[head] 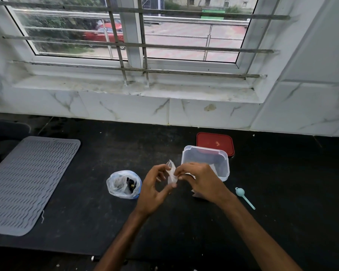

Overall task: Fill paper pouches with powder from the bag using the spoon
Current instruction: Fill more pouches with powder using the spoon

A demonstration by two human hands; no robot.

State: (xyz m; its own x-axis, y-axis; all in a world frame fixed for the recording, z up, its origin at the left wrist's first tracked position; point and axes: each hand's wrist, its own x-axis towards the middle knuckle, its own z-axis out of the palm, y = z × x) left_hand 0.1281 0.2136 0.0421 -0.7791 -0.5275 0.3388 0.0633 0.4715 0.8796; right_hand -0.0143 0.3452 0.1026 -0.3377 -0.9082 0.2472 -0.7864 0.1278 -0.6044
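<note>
Paper pouch [172, 176] pinched by left hand [155, 189] and right hand [201, 180], just before tub [205, 162], bag [123, 184] left, spoon [245, 198] right.

Both bare forearms come in from below and meet at one small paper pouch [172, 176]. The left hand [155, 189], just left of the pouch, palm turned inward, pinches it between curled fingers and thumb. The right hand [201, 180], just right of the pouch, back upward, pinches its opposite edge with its fingertips.
</note>
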